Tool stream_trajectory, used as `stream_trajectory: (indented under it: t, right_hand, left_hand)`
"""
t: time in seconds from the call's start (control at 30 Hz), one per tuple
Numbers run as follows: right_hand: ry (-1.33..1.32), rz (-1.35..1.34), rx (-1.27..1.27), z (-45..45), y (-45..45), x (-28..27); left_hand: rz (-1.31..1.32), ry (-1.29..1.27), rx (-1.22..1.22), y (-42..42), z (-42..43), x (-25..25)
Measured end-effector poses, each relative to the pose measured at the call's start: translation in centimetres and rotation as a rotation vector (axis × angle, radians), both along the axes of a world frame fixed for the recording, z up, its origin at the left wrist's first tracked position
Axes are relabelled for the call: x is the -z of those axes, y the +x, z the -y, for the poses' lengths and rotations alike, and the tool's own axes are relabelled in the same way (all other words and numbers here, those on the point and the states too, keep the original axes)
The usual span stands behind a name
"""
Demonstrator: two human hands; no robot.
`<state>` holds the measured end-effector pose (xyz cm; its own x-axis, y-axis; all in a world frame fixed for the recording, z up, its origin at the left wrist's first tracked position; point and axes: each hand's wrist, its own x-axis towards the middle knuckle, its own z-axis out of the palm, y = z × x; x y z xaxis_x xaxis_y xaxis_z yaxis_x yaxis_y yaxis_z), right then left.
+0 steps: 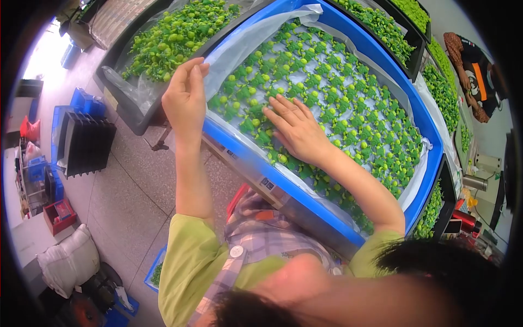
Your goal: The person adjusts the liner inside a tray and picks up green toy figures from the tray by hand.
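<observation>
Pieces (340, 126) already cover the tray (302, 193), gaps left; right hand (298, 128) flat inside it, left hand (185, 95) pinched (hold unclear) above its rim.

Floor: grey speckled square tiles (122, 199), dark joints. Upper left: glaring white light (46, 52). Upper right: plain pale-grey wall (455, 16).

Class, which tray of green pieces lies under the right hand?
The large blue tray, lined with white sheeting; the trays beside it are black.
</observation>
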<state>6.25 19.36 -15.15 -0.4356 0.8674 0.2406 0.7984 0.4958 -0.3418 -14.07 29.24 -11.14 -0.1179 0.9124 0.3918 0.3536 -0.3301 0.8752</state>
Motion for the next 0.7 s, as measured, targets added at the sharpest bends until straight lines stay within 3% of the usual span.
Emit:
stream_trajectory:
  t: [0.2, 0.47, 0.7]
  right_hand:
    - [0.007, 0.020, 0.021, 2.8, 2.9, -1.0]
    - [-0.123, -0.185, -0.016, 4.6, 2.1, -1.3]
    - [-0.104, -0.085, -0.124, 4.4, 0.9, -1.1]
  left_hand:
    - [0.009, -0.016, 0.008, 0.0, 0.0, 0.1]
    - [-0.023, -0.004, 0.010, -0.1, 0.0, 0.3]
    - [-0.028, -0.013, 0.005, 0.0, 0.0, 0.2]
